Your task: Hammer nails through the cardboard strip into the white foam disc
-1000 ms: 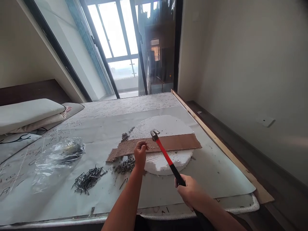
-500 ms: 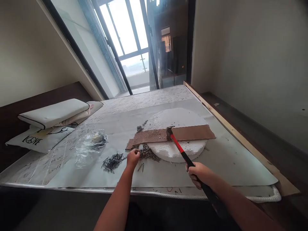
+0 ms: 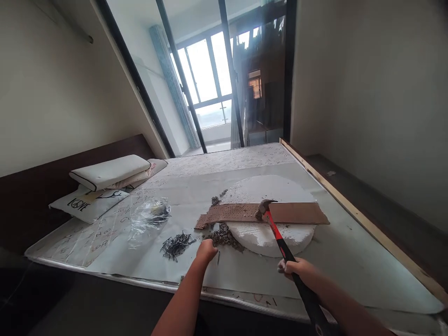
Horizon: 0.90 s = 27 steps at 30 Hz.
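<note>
My right hand is wrapped round the black grip of a claw hammer with a red and black handle. The hammer's head lies over a brown strip of board, whose left part is dotted with many small holes. Under the strip is a round white foam slab. My left hand is closed beside a heap of small brown stones; what its fingers hold, if anything, is hidden. A single nail lies right by it. Left of this hand, a pile of dark nails rests on the pale sheet.
The pale sheet covers part of a mattress. A crumpled clear plastic bag lies to the left, with pillows behind it. A wooden rail runs along the right side; a glass door stands beyond.
The view has tilted up and shifted left. My left hand has drawn slightly back from the stones. Two nails showed beside it before; one shows now. The hammer still lies on the strip.
</note>
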### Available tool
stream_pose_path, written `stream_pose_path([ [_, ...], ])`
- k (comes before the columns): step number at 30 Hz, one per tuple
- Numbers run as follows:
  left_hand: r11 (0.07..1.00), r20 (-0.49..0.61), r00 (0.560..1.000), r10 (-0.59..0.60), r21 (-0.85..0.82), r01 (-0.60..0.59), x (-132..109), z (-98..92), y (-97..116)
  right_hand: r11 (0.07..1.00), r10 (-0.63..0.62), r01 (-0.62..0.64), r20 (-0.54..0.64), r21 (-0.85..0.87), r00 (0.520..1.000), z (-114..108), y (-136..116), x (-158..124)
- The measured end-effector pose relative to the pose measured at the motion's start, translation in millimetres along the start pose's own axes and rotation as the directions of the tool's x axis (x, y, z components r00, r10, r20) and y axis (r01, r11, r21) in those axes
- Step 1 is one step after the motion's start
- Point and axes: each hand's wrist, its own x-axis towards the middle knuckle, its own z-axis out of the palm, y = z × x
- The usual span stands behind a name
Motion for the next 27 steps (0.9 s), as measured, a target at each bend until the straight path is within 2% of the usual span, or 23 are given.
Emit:
stream_pose_path([
  [1, 0.999, 0.034, 0.999, -0.036, -0.002, 0.037, -1, -1.5, 3, 0.996, 0.045, -0.048, 0.037, 0.075, 0.998, 3, 1, -1],
  [3, 0.991, 0.098, 0.993, -0.067, -0.107, 0.077, -4, -3.6, 13, 0.979, 0.118, -0.131, 0.090, 0.159, 0.989, 7, 0, -5],
  [5, 0.957, 0.117, 0.993, -0.022, -0.286, 0.055, -7, -4.4, 28, 0.968, 0.149, -0.165, 0.099, 0.188, 0.984, 10, -4, -9],
  [8, 0.851, 0.058, 0.996, 0.075, -0.524, -0.033, -8, -4.4, 58, 0.963, 0.107, -0.117, 0.056, 0.242, 0.993, 11, -15, -16],
  [10, 0.798, -0.023, 0.994, 0.108, -0.595, -0.101, -4, -3.4, 79, 0.968, 0.070, -0.074, 0.026, 0.239, 0.997, 11, -22, -18],
  [14, 0.754, -0.219, 0.956, 0.193, -0.591, -0.288, 11, 4.0, 119, 0.995, -0.052, 0.058, -0.072, 0.081, 0.996, 5, -30, -22],
  [16, 0.730, -0.262, 0.939, 0.225, -0.593, -0.340, 18, 10.7, 138, 0.996, -0.083, 0.081, -0.118, -0.020, 0.989, 0, -33, -26],
  [21, 0.688, -0.268, 0.936, 0.229, -0.635, -0.351, 37, 35.2, 173, 0.989, -0.116, 0.099, -0.156, -0.108, 0.981, -12, -38, -36],
  [27, 0.730, -0.235, 0.945, 0.230, -0.600, -0.327, 55, 63.3, 184, 0.990, -0.111, 0.097, -0.142, -0.102, 0.984, -21, -36, -39],
])
